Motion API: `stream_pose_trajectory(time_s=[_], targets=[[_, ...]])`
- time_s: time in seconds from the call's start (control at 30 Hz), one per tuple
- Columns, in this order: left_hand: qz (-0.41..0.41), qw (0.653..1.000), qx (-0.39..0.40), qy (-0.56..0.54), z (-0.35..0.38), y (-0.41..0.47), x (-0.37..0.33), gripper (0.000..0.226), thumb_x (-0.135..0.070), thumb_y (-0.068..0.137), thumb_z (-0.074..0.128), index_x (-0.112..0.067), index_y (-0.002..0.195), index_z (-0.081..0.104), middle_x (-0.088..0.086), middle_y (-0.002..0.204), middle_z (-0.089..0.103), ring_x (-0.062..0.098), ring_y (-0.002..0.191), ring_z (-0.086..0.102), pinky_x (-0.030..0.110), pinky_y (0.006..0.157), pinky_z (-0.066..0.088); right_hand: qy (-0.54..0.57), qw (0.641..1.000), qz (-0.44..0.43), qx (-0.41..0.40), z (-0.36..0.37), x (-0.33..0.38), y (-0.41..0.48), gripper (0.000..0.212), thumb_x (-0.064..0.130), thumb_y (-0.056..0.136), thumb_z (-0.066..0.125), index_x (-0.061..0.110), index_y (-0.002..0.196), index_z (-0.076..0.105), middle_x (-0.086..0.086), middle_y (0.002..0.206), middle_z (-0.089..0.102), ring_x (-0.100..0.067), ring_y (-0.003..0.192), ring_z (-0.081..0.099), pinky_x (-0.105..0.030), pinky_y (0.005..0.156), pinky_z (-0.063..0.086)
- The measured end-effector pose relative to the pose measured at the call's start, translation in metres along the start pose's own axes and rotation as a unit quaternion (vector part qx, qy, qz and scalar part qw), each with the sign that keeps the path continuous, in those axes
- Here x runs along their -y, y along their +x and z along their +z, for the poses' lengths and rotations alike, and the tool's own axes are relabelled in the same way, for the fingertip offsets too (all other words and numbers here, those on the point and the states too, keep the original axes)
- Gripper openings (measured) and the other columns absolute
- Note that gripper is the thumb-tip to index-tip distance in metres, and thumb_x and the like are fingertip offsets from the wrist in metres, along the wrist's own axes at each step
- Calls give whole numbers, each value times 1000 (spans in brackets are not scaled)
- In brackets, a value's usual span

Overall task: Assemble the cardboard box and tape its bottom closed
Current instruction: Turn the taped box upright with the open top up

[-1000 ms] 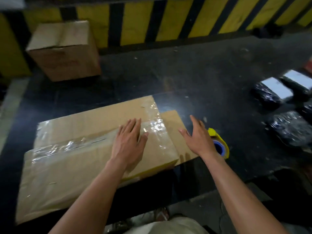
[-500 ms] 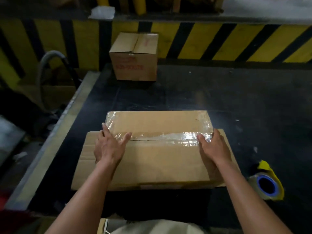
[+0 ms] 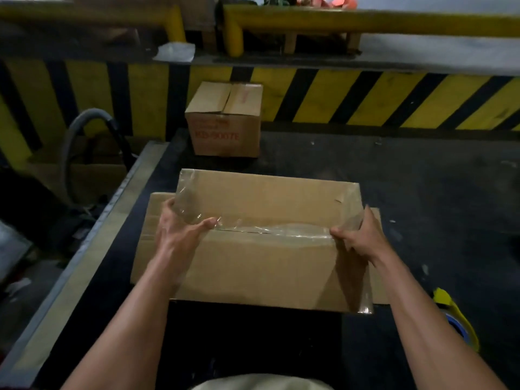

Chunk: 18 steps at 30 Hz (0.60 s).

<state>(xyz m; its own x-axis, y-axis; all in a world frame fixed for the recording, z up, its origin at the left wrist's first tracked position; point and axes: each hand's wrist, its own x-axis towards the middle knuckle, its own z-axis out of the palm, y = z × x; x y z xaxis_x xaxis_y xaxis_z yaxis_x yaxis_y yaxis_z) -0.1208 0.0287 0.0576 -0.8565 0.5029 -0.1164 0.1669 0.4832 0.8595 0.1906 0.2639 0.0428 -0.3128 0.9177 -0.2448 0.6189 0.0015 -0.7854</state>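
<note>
While the head camera looks down over both forearms, I've got the cardboard box (image 3: 261, 257) at the near edge of the table (image 3: 422, 192), nearer its left edge than its right. Two long flaps meet on top in a seam running left to right. A strip of clear tape (image 3: 281, 230) lies along that seam, wrinkled and glinting, and film shows at the box's far left corner and down its near right corner. Flat cardboard sticks out from under the box on both sides, lying on the table.

Left hand (image 3: 180, 235) now: it grips the box's left end, thumb laid on top with its tip at the seam, fingers curled round the end wall. Right hand (image 3: 361, 239) mirrors it on the right end, thumb tip on the tape, fingers wrapped down the side. I cannot tell whether the box is resting on the table or lifted off it.

At the near right corner of the table a yellow tape dispenser (image 3: 450, 305) with a blue core sits partly behind the right forearm, well apart from the box. At the far edge stands a second carton (image 3: 225, 119), closed, with red lettering too blurred for me to read. Behind it runs a black-and-yellow striped barrier (image 3: 365, 97) with a yellow rail (image 3: 365, 21) above. Off the table's left edge, a grey hose (image 3: 81, 130) arches over the dim floor.
</note>
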Motion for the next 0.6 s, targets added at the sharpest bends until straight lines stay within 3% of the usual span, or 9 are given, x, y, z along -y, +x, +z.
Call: stream_pose_trajectory(time_s=[0.1, 0.23, 0.27, 0.33, 0.4, 0.43, 0.5, 0.57, 0.6], targets=[[10, 1000, -16, -7, -15, 21, -28, 109, -55, 58, 93, -21, 141, 31, 2, 124, 52, 22, 112, 52, 48, 98, 47, 34, 999, -25, -13, -13, 23, 5, 118, 48, 50, 93, 17, 142, 26, -6, 133, 46, -28, 121, 50, -48, 102, 46], [-7, 997, -20, -69, -24, 38, -54, 99, -85, 80, 50, -19, 148, 20, 15, 131, 48, 35, 119, 52, 50, 100, 41, 110, 990, -75, -39, -18, 43, 11, 85, 6, 68, 88, 5, 127, 26, -8, 124, 52, -23, 113, 55, -36, 86, 49], [-7, 998, -28, -64, -25, 43, -57, 100, -88, 82, 40, -19, 151, 20, 19, 138, 47, 39, 125, 50, 51, 103, 39, 148, 984, -92, -36, -20, 46, 14, 80, 7, 69, 87, 7, 122, 27, -10, 124, 55, -25, 113, 57, -36, 86, 52], [5, 997, -58, -56, -29, 52, -61, 102, -94, 80, 26, -23, 154, 28, 22, 148, 46, 45, 132, 45, 57, 107, 37, 243, 964, -97, -40, -28, 58, 14, 76, 35, 72, 86, 7, 119, 33, -12, 119, 60, -28, 110, 63, -36, 82, 58], [13, 994, -75, -82, -33, 60, -64, 102, -96, 76, 29, -28, 151, 39, 21, 144, 50, 44, 129, 48, 60, 105, 41, 303, 949, -84, -21, -39, 69, 19, 85, 73, 74, 67, 10, 127, 43, -14, 119, 63, -28, 106, 67, -45, 83, 59], [15, 992, -77, -103, -35, 64, -65, 100, -94, 75, 34, -25, 148, 44, 20, 139, 52, 42, 124, 50, 59, 102, 44, 291, 952, -90, -1, -44, 76, 19, 79, 79, 80, 52, 15, 128, 52, -13, 119, 66, -25, 103, 69, -46, 84, 58], [9, 988, -68, -137, -39, 69, -65, 89, -80, 75, 45, -16, 138, 49, 19, 128, 55, 37, 112, 53, 56, 94, 49, 264, 959, -96, 32, -50, 80, 23, 53, 66, 95, 40, 27, 120, 65, -8, 112, 73, -22, 98, 72, -45, 86, 55], [-1, 986, -50, -160, -43, 72, -62, 70, -63, 73, 53, -15, 125, 50, 21, 122, 56, 35, 103, 55, 54, 86, 51, 279, 957, -68, 27, -52, 75, 31, 30, 42, 95, 57, 24, 118, 63, -12, 114, 71, -27, 96, 72, -48, 87, 55], [-7, 987, -39, -158, -44, 74, -58, 64, -56, 71, 58, -15, 120, 50, 23, 122, 57, 34, 98, 56, 53, 82, 52, 283, 957, -60, 18, -52, 69, 34, 28, 29, 92, 63, 20, 119, 59, -15, 117, 68, -29, 96, 71, -50, 86, 56]])
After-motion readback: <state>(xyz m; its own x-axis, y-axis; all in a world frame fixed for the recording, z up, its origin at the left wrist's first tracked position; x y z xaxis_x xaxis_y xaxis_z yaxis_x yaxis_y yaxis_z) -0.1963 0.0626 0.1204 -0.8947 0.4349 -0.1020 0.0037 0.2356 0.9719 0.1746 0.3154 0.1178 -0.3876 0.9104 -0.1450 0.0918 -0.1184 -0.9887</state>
